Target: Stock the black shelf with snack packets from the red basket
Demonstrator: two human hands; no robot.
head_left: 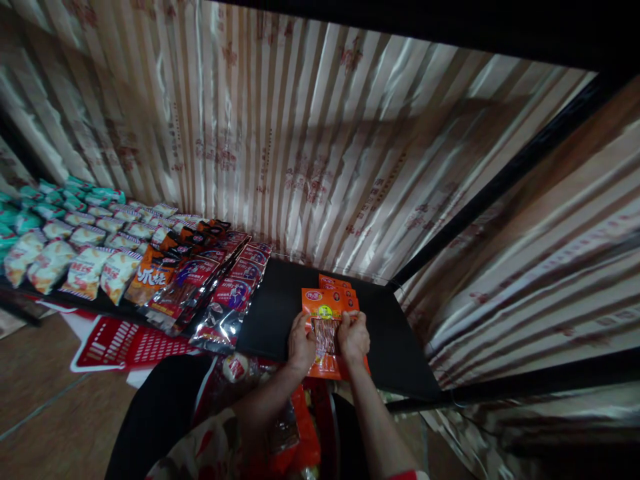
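Both my hands grip an orange snack packet [325, 323] by its two side edges, over the right part of the black shelf [277, 307]. My left hand [301, 343] is closed on its left edge, and my right hand [353, 337] on the right. A clear window in the packet shows brown strips. Behind it, and partly hidden by it, several like orange packets [340, 281] lie overlapping on the shelf. Below the shelf edge, between my knees, more orange packets [303, 433] show, partly covered by my left arm.
Rows of dark red packets [230, 300], orange-and-black bags [150, 273], white bags [85, 267] and green bags [75, 193] fill the shelf's left side. A red basket [113, 340] stands below. A black post [490, 180] and striped curtain [300, 133] border the shelf.
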